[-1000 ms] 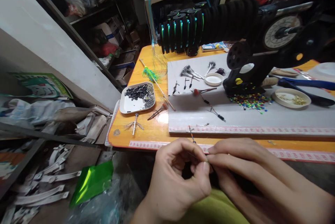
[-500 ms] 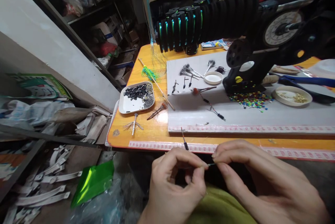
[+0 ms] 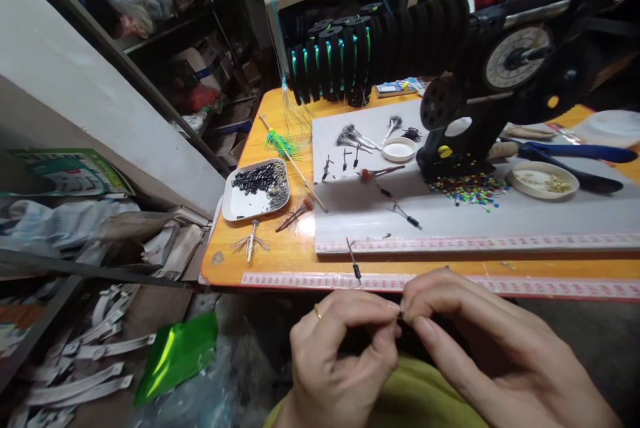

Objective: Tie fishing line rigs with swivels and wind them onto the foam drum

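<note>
Fingers (image 3: 367,310) closer together, tiny piece (image 3: 401,315) between, numbered tape measure (image 3: 300,280) beyond (illegible)

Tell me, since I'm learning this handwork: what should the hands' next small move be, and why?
I'd suggest easing the right hand slightly away from the left hand, to check the tiny dark piece between their fingers: the hands almost meet there, so little of it shows.

table-edge tape (image 3: 300,279): row of printed numbers, too small to read | board-edge tape (image 3: 450,244): same | dial (image 3: 503,67): markings illegible | green-and-white packet (image 3: 75,173): lettering blurred
</note>
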The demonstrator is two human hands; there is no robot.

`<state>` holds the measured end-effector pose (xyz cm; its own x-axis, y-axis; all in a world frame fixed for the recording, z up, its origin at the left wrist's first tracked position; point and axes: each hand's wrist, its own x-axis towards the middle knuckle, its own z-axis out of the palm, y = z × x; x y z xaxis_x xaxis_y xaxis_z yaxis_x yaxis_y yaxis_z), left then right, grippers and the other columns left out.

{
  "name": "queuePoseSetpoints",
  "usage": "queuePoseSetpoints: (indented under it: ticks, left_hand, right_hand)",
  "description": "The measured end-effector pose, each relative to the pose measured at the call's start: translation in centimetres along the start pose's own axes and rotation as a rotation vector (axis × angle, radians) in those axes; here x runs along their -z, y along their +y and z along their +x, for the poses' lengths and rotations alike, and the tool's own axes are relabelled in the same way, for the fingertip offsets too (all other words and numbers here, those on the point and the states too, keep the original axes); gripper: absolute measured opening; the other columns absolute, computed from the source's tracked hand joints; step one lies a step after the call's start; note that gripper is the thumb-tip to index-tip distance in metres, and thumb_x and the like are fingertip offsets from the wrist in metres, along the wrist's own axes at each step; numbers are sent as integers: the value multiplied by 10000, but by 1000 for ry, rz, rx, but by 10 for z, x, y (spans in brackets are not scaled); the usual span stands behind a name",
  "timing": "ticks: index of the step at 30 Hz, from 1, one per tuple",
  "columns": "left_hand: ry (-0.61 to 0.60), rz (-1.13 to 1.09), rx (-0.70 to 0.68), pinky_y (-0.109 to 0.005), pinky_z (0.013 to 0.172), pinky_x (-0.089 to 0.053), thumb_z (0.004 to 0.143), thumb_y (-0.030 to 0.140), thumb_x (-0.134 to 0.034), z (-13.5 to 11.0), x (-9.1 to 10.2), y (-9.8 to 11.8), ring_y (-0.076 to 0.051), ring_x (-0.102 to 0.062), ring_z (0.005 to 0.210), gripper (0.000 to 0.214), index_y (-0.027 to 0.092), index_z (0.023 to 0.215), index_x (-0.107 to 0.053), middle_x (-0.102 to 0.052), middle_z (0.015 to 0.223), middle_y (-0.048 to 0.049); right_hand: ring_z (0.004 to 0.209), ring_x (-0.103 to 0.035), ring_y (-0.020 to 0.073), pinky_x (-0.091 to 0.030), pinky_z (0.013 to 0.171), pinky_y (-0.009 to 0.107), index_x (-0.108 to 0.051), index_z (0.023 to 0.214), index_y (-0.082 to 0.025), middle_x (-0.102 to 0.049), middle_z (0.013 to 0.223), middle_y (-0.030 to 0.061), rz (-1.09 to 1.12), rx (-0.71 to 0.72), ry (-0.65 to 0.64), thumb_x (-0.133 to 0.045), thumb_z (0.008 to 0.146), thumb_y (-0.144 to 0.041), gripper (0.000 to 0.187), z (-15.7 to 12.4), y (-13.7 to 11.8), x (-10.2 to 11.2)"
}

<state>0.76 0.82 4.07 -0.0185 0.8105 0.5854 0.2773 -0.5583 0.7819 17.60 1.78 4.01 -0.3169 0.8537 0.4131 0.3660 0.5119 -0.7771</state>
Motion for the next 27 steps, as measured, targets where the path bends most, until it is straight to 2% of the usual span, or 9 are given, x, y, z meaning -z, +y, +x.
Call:
queuePoseSetpoints:
  ticks: [7, 11, 13, 17, 20, 22, 24, 27]
  left_hand:
    - [127, -232, 220, -218, 645, -561, 800, 132, -753, -13, -9, -4, -122, -649, 698, 98, 227, 818, -737, -665, 787, -7]
    - [139, -331, 301, -211, 681, -536, 805, 194, -772, -18, -13, -6, -115, -616, 740, 59, 244, 798, -742, -625, 797, -1]
    - [149, -381, 353, -209, 681, -535, 790, 216, -792, -19, -15, -8, -121, -619, 770, 52, 245, 787, -749, -630, 834, -11]
    - [99, -539, 418, -164, 495, -501, 800, 161, -769, -20, -15, -9, -73, -595, 577, 71, 229, 812, -755, -693, 872, -28]
    - [106, -666, 449, -136, 492, -520, 821, 105, -733, -18, -15, -8, -36, -584, 499, 134, 236, 844, -754, -694, 823, 0]
    - [114, -729, 495, -114, 537, -533, 824, 88, -730, -17, -15, -8, -27, -610, 535, 156, 239, 844, -760, -682, 816, 14]
    - [95, -800, 537, -105, 563, -541, 827, 95, -733, -16, -15, -8, -26, -629, 568, 153, 242, 844, -769, -673, 819, 19]
    - [59, -879, 571, -117, 587, -559, 830, 107, -738, -17, -14, -9, -36, -656, 591, 147, 246, 856, -776, -671, 822, 23]
  right_hand:
    - [760, -680, 136, -561, 652, 204, -580, 928, -239, -672, 842, 3, 39, 7, -8, -558, 901, -90, 152, 5, -7, -3]
    - [756, -682, 109, -553, 656, 163, -569, 905, -243, -675, 833, -17, 60, 19, -1, -555, 898, -96, 147, 11, -12, -2]
    - [783, -686, 120, -561, 665, 177, -567, 900, -239, -679, 851, -6, 86, 17, -31, -550, 907, -116, 125, 12, -11, -1]
    - [698, -647, 114, -530, 595, 207, -537, 848, -228, -641, 780, -10, 39, -46, -164, -530, 956, -158, 129, 9, -7, 4]
    - [641, -616, 98, -511, 559, 200, -519, 853, -228, -615, 745, -25, -21, -35, -230, -534, 960, -153, 131, 5, -3, 6]
    - [741, -661, 117, -556, 634, 205, -555, 998, -232, -662, 862, 1, -7, 10, -186, -565, 936, -123, 125, 3, -2, 7]
    - [855, -688, 135, -578, 722, 207, -577, 1132, -251, -686, 983, 17, 9, 68, -99, -614, 904, -95, 279, 2, 0, 7]
    - [893, -688, 128, -561, 747, 181, -617, 1121, -268, -690, 996, 4, 43, 144, -36, -653, 875, -66, 321, 2, 3, 7]
